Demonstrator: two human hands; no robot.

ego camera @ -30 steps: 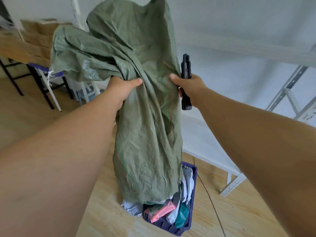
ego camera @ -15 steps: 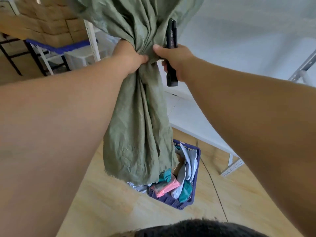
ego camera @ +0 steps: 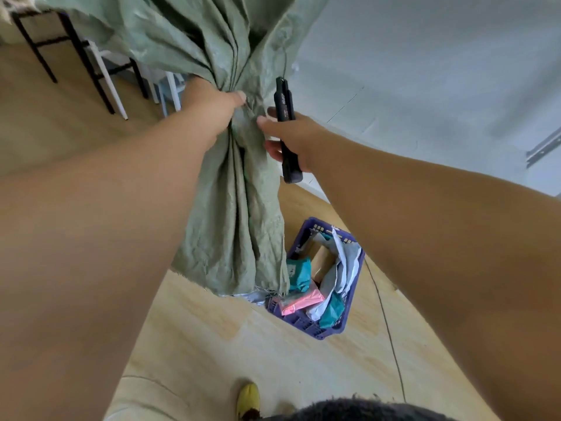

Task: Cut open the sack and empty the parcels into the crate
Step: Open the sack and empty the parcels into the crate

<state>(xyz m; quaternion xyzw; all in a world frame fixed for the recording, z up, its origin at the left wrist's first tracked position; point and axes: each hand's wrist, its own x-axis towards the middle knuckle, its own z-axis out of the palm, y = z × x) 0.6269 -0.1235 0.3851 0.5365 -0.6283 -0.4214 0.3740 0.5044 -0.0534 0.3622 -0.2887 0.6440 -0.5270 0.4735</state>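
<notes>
1. Chair legs [ego camera: 100, 71]: black and white, are being seen standing on the wooden floor [ego camera: 197, 344] at the upper left, behind the sack.
2. Left hand [ego camera: 212, 104]: is being held out at arm's length; its fingers are being closed tight around a gathered bunch of the sack, the thumb lying across the folds.
3. Sack [ego camera: 230, 208]: green, woven, creased; is being held up in the air by both hands, its upper part spreading out above the grip, its frayed lower edge hanging just over the left side of the crate.
4. Right hand [ego camera: 291, 138]: thumb and forefinger are being pinched on the sack just right of the left hand, while the remaining fingers are being curled around the knife.
5. Knife [ego camera: 287, 129]: black, slim, is being carried upright in the right hand, beside the sack.
6. Crate [ego camera: 328, 329]: purple plastic, is being seen on the floor below the sack.
7. Parcels [ego camera: 306, 299]: teal, pink, white and grey, are being seen piled inside the crate.
</notes>
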